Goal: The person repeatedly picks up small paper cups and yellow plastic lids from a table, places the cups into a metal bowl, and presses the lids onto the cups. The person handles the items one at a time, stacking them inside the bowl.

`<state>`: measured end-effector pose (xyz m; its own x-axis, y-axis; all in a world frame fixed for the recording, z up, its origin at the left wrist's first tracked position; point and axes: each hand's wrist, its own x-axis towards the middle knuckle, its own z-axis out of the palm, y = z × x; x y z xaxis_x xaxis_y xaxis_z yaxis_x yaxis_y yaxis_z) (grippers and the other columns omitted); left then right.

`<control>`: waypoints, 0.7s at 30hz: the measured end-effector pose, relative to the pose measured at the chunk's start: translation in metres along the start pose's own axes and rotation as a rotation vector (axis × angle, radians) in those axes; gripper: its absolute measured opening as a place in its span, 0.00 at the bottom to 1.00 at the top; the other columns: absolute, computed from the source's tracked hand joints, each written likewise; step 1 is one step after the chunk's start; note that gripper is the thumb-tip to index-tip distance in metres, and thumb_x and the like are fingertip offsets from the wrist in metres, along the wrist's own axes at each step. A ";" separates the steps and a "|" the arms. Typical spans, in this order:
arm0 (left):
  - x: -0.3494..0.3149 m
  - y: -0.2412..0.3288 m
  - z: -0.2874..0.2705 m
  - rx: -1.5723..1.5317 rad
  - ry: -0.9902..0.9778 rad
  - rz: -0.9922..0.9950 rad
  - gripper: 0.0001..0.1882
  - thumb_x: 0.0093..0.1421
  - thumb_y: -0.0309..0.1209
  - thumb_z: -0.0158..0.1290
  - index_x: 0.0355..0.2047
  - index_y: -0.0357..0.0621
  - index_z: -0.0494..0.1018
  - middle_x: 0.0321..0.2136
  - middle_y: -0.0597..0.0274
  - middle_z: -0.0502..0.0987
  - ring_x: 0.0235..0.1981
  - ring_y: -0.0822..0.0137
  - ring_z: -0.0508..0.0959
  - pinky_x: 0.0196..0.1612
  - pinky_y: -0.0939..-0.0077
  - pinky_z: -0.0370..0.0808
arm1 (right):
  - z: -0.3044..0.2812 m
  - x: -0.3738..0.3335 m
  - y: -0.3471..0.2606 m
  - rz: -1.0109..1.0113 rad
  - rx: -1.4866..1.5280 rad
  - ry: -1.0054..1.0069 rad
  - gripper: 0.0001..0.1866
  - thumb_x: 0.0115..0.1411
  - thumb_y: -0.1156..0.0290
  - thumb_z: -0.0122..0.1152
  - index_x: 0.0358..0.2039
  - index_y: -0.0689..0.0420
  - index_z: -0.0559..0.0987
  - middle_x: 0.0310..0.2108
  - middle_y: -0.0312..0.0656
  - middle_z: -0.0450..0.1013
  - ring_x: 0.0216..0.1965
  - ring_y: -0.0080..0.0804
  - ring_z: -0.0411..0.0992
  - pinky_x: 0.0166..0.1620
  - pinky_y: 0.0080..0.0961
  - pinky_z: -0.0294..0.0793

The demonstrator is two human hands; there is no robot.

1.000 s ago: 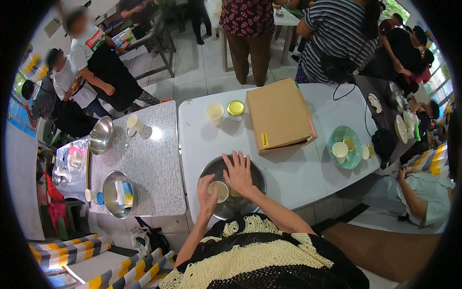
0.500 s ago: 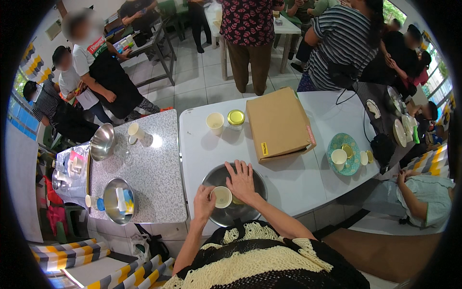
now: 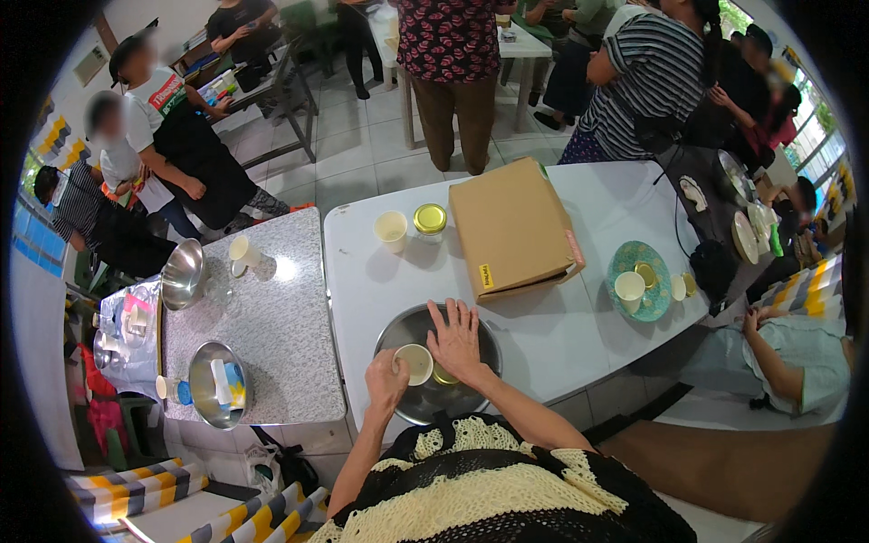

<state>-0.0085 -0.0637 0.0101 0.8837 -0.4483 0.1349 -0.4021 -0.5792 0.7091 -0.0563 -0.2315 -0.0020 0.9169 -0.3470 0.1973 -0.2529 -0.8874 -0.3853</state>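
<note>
A round metal pan (image 3: pixel 398 333) lies on the white table (image 3: pixel 561 335) right in front of me. My left hand (image 3: pixel 386 380) grips a small pale paper cup (image 3: pixel 417 363) over the pan's near left part. My right hand (image 3: pixel 456 341) lies flat, fingers spread, inside the pan next to the cup. Something yellowish shows in the pan just under my right palm; what it is I cannot tell.
A brown cardboard box (image 3: pixel 513 228) lies beyond the pan, with a paper cup (image 3: pixel 391 230) and a yellow-lidded jar (image 3: pixel 430 220) to its left. A green plate with a cup (image 3: pixel 639 281) sits at the right. Metal bowls (image 3: pixel 183 271) stand on the grey speckled table (image 3: pixel 272 317). People stand and sit around.
My left hand with the cup has shifted slightly left and nearer to me over the pan. My right hand stays flat in the pan.
</note>
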 end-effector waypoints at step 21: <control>-0.006 -0.004 0.001 0.046 0.122 0.046 0.03 0.53 0.25 0.50 0.26 0.39 0.72 0.23 0.50 0.73 0.25 0.46 0.75 0.28 0.56 0.71 | 0.007 0.012 -0.002 -0.049 0.026 -0.052 0.34 0.59 0.61 0.55 0.65 0.48 0.59 0.61 0.55 0.56 0.64 0.56 0.51 0.65 0.59 0.45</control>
<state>-0.0126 -0.0592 0.0059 0.8855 -0.3904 0.2518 -0.4509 -0.5919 0.6681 -0.0426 -0.2323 -0.0050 0.9429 -0.2864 0.1699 -0.1998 -0.8948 -0.3993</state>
